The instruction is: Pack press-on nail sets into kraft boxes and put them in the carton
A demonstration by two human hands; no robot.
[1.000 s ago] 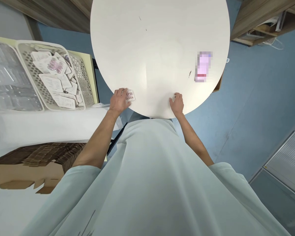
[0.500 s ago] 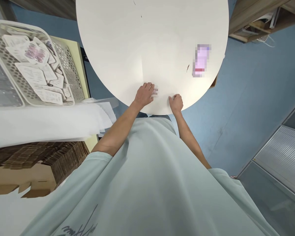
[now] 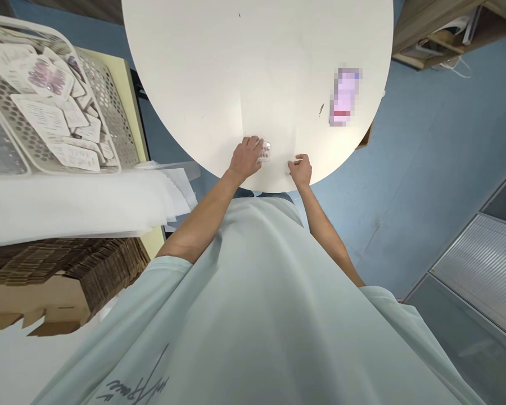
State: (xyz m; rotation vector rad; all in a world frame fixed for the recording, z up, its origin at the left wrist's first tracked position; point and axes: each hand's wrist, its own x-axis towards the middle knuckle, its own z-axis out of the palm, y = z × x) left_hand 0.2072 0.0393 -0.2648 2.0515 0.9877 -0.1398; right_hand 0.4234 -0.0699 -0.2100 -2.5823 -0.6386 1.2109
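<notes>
My left hand point(image 3: 245, 158) rests near the front edge of the round white table point(image 3: 185, 73), its fingers and thumb closed on a small clear pack of press-on nails point(image 3: 266, 151). Rows of pinkish pieces show through the pack's uncovered right part; the left part is hidden under my fingers. To the right of the pack, apart from it, my right hand point(image 3: 301, 170) sits over the table edge. Its thumb and fingers are loosely bent with a gap between them, and nothing shows in them.
A pixelated pink-violet object point(image 3: 344, 97) lies at the table's right. At left, a perforated basket point(image 3: 129, 132) holds several white cards, one with pink nail shapes. White sheets point(image 3: 76, 205) and stacked brown cardboard point(image 3: 109, 270) are below it. A wooden shelf point(image 3: 417, 34) stands upper right.
My right hand's thumb and fingers have spread apart a little. My left hand stays on the pack. The whole view has shifted slightly, with the surroundings moving up and left.
</notes>
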